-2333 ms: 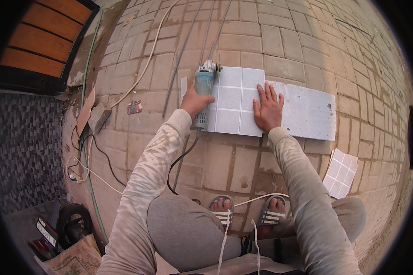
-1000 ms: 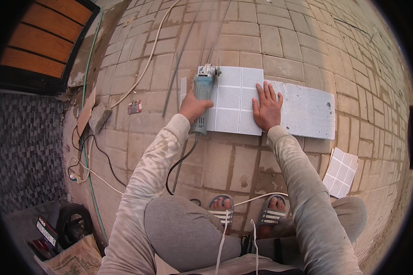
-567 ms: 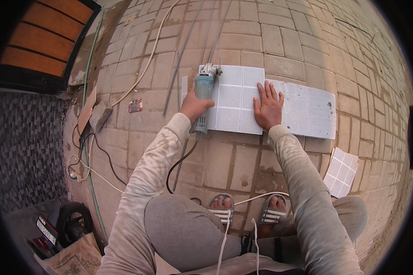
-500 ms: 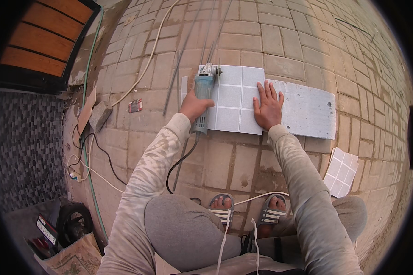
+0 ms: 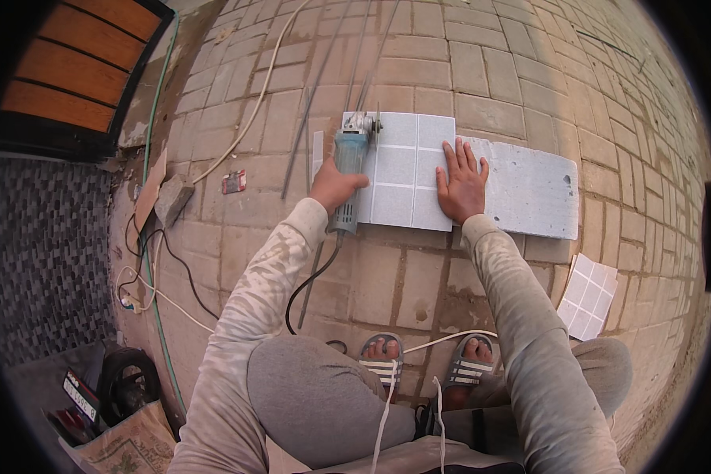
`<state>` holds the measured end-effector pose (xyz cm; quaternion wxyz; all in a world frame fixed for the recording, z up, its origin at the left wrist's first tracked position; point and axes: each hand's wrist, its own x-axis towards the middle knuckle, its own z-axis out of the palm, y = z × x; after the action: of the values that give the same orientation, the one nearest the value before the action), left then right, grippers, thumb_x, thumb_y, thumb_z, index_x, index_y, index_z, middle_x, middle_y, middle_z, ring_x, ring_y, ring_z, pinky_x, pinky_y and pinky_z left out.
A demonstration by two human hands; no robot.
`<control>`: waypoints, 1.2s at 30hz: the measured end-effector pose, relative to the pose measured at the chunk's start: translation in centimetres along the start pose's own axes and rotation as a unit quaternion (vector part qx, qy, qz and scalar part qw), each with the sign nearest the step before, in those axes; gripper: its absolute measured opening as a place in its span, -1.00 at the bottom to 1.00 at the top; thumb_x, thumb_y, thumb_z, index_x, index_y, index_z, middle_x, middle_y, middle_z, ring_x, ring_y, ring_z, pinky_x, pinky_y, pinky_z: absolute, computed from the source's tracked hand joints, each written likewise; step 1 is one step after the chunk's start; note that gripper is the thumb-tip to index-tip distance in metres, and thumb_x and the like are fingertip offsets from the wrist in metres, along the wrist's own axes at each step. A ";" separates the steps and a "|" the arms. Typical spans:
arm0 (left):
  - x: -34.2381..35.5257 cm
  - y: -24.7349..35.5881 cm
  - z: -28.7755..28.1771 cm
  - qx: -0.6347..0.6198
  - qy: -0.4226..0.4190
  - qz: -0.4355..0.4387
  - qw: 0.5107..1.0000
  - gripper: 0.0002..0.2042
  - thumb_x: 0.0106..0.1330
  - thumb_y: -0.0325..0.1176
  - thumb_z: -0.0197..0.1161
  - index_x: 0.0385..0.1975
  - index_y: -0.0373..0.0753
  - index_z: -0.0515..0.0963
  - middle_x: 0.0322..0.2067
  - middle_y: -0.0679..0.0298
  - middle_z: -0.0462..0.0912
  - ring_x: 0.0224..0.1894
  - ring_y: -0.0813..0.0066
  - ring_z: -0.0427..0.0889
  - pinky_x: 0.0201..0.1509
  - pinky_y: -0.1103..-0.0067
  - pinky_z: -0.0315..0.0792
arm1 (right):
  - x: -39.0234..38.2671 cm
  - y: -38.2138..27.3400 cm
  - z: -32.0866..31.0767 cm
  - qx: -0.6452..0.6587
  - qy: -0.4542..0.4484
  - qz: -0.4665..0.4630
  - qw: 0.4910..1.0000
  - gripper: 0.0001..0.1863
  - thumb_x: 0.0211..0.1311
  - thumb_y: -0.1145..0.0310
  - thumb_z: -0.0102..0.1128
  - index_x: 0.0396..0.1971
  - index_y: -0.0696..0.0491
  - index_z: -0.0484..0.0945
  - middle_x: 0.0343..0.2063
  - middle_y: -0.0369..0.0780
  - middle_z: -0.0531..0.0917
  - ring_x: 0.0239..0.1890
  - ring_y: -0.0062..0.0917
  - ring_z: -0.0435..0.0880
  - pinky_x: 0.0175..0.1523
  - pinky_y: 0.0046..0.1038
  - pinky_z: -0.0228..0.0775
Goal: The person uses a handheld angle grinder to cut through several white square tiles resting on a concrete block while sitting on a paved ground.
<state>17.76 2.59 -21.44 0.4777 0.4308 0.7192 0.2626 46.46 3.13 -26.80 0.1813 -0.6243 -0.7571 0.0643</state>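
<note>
My left hand (image 5: 338,188) is wrapped round the body of a teal angle grinder (image 5: 351,146). Its metal head and upright cutting disc (image 5: 377,125) sit over the left part of a light grey tile (image 5: 395,166) marked with white grid lines. A black cord runs from the grinder's near end back toward my knee. My right hand (image 5: 462,186) lies flat with fingers spread, pressing the tile's right edge where it meets a pale grey block (image 5: 533,189). A narrow tile strip (image 5: 317,154) lies just left of the grinder.
Thin metal rods (image 5: 316,87) lie beyond the grinder. Several cut tile pieces (image 5: 588,299) rest at the right. Cables and a green hose (image 5: 150,126) run along the left, beside a stone chunk (image 5: 174,199) and a small red packet (image 5: 234,182). Brick paving (image 5: 490,75) surrounds everything.
The grinder and my left hand have shifted only very slightly. My right hand stays flat in the same place on the tile.
</note>
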 end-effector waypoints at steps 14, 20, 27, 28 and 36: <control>-0.5 -0.5 0.1 -0.010 -0.007 0.002 1.000 -0.49 0.06 -0.47 0.48 0.04 -0.43 0.49 -0.12 0.11 0.69 -0.12 0.29 0.68 0.05 0.39 0.55 | 0.0 0.0 -0.3 0.003 -0.007 0.003 1.000 -0.37 0.49 0.11 -0.06 0.50 -0.06 0.24 0.54 -0.08 0.20 0.59 -0.27 0.08 0.57 0.07 -0.33; -0.7 -0.5 0.0 -0.003 -0.005 -0.005 1.000 -0.47 0.07 -0.47 0.48 0.08 -0.42 0.49 -0.10 0.11 0.68 -0.09 0.29 0.67 0.09 0.39 0.54 | 0.0 -0.1 -0.2 0.006 -0.010 0.002 1.000 -0.37 0.49 0.11 -0.07 0.51 -0.06 0.24 0.54 -0.07 0.19 0.59 -0.25 0.08 0.57 0.07 -0.35; -0.9 -0.3 0.1 -0.008 -0.017 -0.011 1.000 -0.46 0.07 -0.48 0.47 0.10 -0.42 0.49 -0.07 0.11 0.68 -0.06 0.29 0.67 0.11 0.40 0.53 | 0.0 0.0 -0.3 -0.004 -0.014 0.004 1.000 -0.37 0.49 0.11 -0.07 0.50 -0.06 0.24 0.54 -0.08 0.19 0.60 -0.25 0.08 0.57 0.06 -0.34; -1.0 -0.4 0.1 -0.011 -0.013 -0.009 1.000 -0.46 0.07 -0.48 0.47 0.10 -0.42 0.49 -0.07 0.11 0.68 -0.06 0.29 0.67 0.11 0.40 0.53 | 0.0 0.0 -0.3 -0.005 -0.013 0.004 1.000 -0.37 0.49 0.11 -0.07 0.50 -0.06 0.24 0.54 -0.08 0.20 0.60 -0.25 0.08 0.57 0.06 -0.34; -1.3 -0.6 -0.1 -0.019 -0.016 -0.016 1.000 -0.44 0.07 -0.48 0.48 0.12 -0.43 0.48 -0.05 0.11 0.68 -0.04 0.29 0.67 0.14 0.40 0.53 | 0.0 -0.1 -0.2 0.000 -0.014 0.003 1.000 -0.37 0.50 0.10 -0.07 0.50 -0.07 0.24 0.54 -0.08 0.20 0.60 -0.26 0.08 0.58 0.06 -0.34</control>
<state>17.68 1.18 -21.29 0.5019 0.4140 0.7129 0.2615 46.40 3.07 -26.55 0.1702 -0.6252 -0.7581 0.0739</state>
